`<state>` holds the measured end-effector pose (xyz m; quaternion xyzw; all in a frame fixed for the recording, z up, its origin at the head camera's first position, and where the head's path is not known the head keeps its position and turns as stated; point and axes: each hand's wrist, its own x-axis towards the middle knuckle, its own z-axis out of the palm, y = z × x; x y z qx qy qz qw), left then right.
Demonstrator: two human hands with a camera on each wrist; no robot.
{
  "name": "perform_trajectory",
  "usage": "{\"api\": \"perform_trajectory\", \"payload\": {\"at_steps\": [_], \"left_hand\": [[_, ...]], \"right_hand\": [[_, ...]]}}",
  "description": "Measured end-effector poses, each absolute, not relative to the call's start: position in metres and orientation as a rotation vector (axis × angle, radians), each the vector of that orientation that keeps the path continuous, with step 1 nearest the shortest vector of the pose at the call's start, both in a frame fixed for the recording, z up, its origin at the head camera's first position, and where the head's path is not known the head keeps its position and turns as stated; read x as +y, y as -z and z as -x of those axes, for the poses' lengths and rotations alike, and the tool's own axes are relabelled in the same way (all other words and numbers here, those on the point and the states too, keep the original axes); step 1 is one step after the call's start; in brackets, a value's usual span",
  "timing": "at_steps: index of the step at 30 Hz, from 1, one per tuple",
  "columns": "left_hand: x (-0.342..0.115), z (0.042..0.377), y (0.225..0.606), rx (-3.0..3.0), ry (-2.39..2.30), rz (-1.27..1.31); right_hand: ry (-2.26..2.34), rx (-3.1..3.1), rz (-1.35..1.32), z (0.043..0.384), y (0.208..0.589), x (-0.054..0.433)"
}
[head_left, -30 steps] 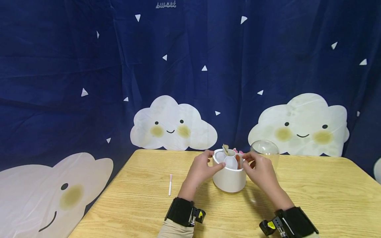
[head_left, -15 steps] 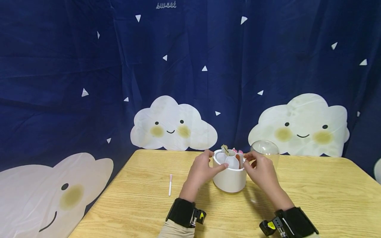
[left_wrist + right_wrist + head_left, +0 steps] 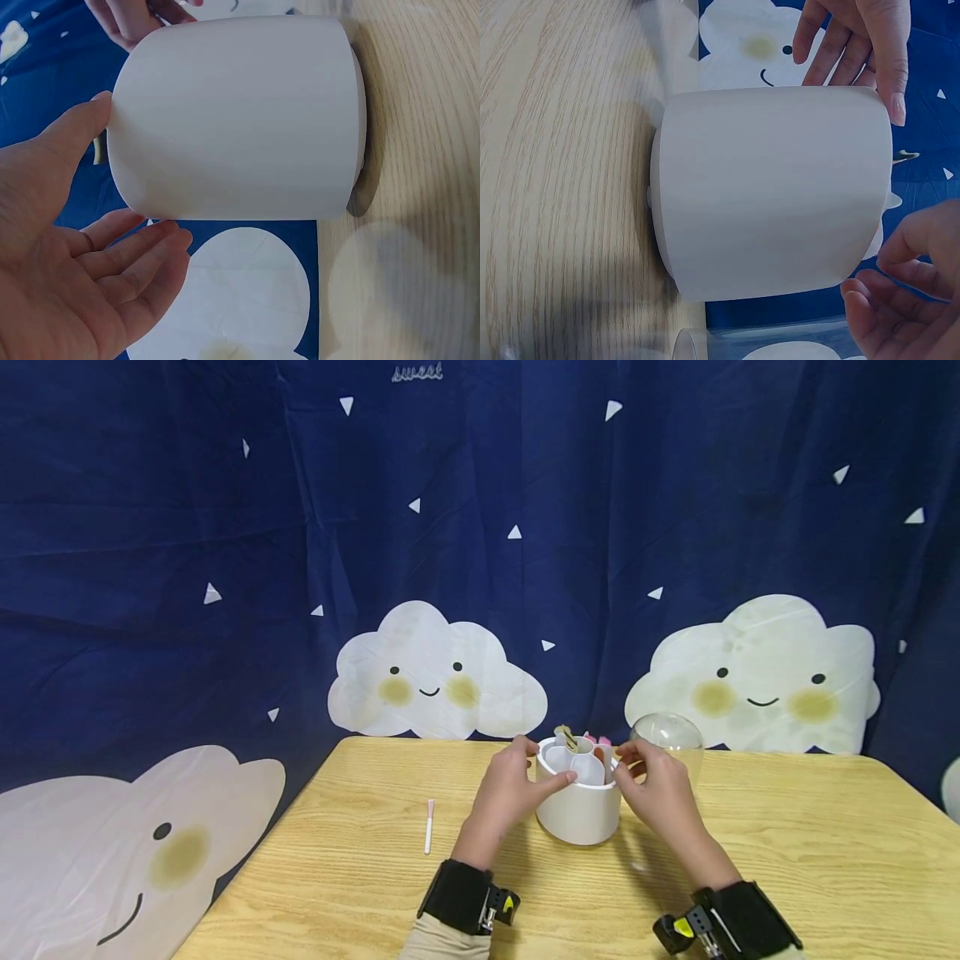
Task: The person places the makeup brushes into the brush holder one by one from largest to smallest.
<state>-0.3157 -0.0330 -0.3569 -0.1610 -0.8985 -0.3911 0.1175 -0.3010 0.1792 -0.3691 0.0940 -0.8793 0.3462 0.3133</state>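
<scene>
A white round organizer (image 3: 577,817) stands upright on the table, with white petal-shaped compartments (image 3: 587,768) inside its rim. A gold item (image 3: 566,737), pink tips (image 3: 597,740) and an orange-brown piece (image 3: 599,754) stick up from them. My left hand (image 3: 512,783) grips the organizer's left side, its thumb over the front rim and fingers spread along the wall. At the right rim, my right hand (image 3: 660,781) has curled fingers and thumb at a compartment's edge. In the right wrist view, the right fingertips (image 3: 860,291) are close by the organizer's top edge, beside a white petal.
Behind my right hand stands a clear dome (image 3: 670,728). A small white brush with a pink tip (image 3: 430,827) lies on the wooden table (image 3: 352,868) to the left. A dark blue curtain (image 3: 480,552) with clouds hangs behind the table's far edge.
The inner compartments have turned slightly: the front one has shifted right and the gold item left. My left thumb has moved a little rightward along the front rim. The right hand barely moved.
</scene>
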Motion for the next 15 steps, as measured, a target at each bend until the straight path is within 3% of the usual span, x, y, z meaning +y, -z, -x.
{"api": "perform_trajectory", "payload": {"at_steps": [15], "left_hand": [[-0.0335,0.3164,0.3554,-2.631,1.15,0.445]], "right_hand": [[-0.911,-2.318,-0.25,0.3023,0.3701,0.1798]]}}
